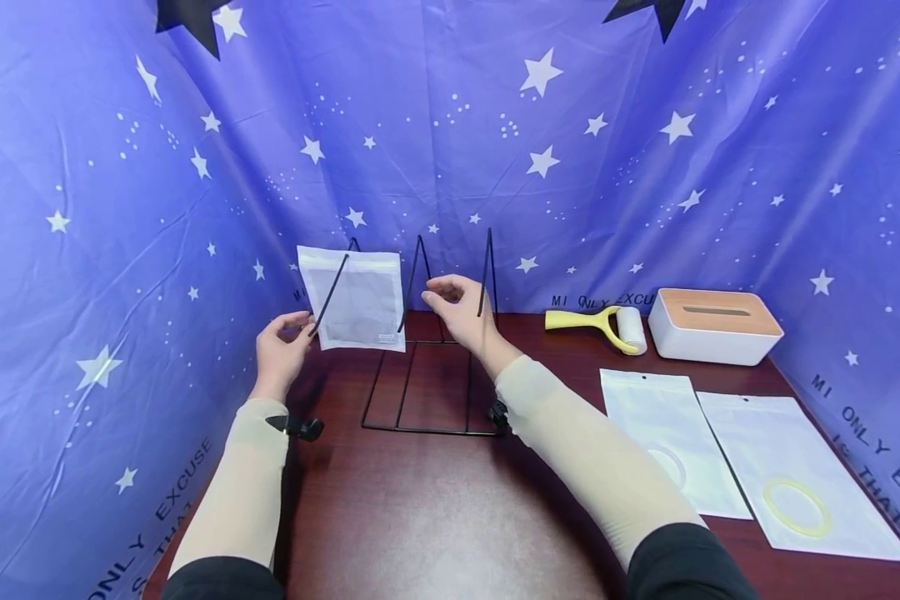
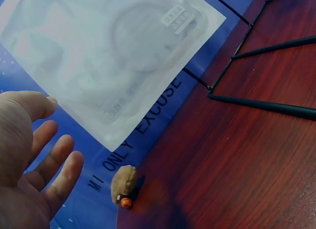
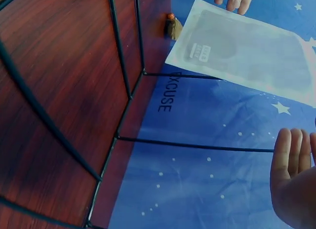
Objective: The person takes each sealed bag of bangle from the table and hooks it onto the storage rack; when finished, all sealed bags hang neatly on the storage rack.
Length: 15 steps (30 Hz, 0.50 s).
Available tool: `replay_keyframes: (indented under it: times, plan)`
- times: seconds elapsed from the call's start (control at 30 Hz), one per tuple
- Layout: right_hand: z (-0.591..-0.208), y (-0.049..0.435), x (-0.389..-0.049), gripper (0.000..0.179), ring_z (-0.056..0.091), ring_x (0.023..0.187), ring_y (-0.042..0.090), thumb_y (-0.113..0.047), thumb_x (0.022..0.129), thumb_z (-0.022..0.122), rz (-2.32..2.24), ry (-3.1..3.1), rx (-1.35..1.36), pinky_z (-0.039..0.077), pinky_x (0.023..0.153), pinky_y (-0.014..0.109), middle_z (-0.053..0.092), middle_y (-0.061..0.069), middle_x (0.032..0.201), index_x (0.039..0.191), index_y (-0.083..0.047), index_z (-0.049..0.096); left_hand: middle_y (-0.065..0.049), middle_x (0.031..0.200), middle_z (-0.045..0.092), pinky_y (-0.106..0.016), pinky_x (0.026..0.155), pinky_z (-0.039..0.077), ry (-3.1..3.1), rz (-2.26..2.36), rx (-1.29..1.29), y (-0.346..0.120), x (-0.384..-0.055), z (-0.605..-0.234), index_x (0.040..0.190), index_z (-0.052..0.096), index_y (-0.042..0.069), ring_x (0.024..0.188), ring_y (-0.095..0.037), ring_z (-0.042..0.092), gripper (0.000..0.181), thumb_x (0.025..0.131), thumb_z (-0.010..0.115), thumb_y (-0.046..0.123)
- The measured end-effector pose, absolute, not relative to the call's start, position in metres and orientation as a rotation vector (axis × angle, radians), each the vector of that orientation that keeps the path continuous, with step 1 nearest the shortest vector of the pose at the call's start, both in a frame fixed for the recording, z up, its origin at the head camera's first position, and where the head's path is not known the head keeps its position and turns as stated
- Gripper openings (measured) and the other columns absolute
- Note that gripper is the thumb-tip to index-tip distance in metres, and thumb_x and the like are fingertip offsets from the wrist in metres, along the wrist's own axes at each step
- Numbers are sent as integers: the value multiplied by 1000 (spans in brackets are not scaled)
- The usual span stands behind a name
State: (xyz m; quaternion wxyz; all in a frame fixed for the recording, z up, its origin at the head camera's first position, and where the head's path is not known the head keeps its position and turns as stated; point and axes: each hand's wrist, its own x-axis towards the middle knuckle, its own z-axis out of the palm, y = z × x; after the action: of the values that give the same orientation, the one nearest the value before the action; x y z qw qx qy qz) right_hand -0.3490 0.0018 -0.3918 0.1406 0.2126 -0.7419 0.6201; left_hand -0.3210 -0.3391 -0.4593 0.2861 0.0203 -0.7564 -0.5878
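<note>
One white zip bag (image 1: 362,307) stands upright in the left part of a black wire rack (image 1: 431,431), a slanted wire (image 1: 331,292) crossing its front and a small label (image 1: 387,338) near its lower right corner. The left hand (image 1: 278,356) is just beside the bag's left edge, fingers relaxed and slack; whether they touch it I cannot tell. The right hand (image 1: 463,318) is among the rack's middle and right wires, fingers fairly straight and free of any grip. The rack rests on a dark red table (image 1: 390,517). To the right lie a flat bag (image 1: 663,417) and another flat bag (image 1: 810,442) showing a yellow ring (image 1: 827,517). Behind them are a yellow roller (image 1: 579,320) and a white box (image 1: 708,346) with a wooden lid (image 1: 708,298)
</note>
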Motion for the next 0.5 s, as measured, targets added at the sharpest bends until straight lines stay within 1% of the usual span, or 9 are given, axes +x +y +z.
replay_keyframes:
  times: [0.07, 0.13, 0.2, 0.27, 0.33, 0.43, 0.5]
  plan:
    - [-391, 8, -345, 21, 68, 94, 18, -23, 95, 80, 1751, -2169, 651, 55, 88, 37, 77, 1, 101, 113, -12, 79, -28, 114, 71, -15, 65, 56, -2035, -1520, 45, -339, -318, -457, 121, 74, -2, 77, -3, 66, 29, 93, 79, 6]
    - [-391, 14, -341, 21, 69, 97, 17, -25, 95, 80, 1728, -2199, 670, 55, 89, 39, 77, 0, 101, 112, -15, 80, -27, 113, 71, -15, 70, 53, -2059, -1465, 46, -339, -316, -456, 120, 75, -1, 80, -1, 64, 29, 93, 80, 9]
    - [-392, 20, -337, 19, 69, 97, 17, -27, 95, 80, 1711, -2226, 668, 55, 88, 38, 77, -2, 100, 110, -16, 80, -25, 112, 72, -17, 77, 51, -2081, -1416, 54, -339, -313, -456, 119, 75, 0, 84, -3, 63, 30, 93, 81, 12]
    - [-394, 27, -334, 17, 69, 95, 15, -27, 95, 80, 1688, -2241, 663, 55, 86, 36, 78, -3, 98, 109, -17, 80, -25, 114, 72, -20, 81, 50, -2094, -1394, 62, -338, -310, -457, 120, 74, 0, 88, -6, 63, 33, 93, 82, 16]
    - [-396, 35, -331, 16, 68, 90, 16, -26, 94, 81, 1675, -2234, 656, 54, 80, 33, 78, -3, 96, 107, -16, 81, -25, 116, 72, -22, 84, 50, -2100, -1391, 61, -338, -307, -459, 121, 74, 0, 91, -10, 65, 34, 93, 81, 18]
    - [-398, 49, -327, 15, 67, 83, 16, -23, 92, 83, 1693, -2199, 648, 52, 73, 28, 78, -2, 94, 104, -15, 81, -23, 119, 72, -22, 84, 51, -2119, -1393, 53, -337, -301, -461, 123, 72, 1, 93, -16, 67, 34, 94, 80, 17]
    - [-400, 59, -324, 15, 66, 80, 17, -22, 92, 84, 1723, -2179, 645, 51, 70, 26, 78, 0, 93, 104, -14, 81, -21, 119, 72, -21, 82, 51, -2139, -1390, 38, -336, -296, -462, 123, 72, 1, 94, -17, 68, 33, 95, 79, 15]
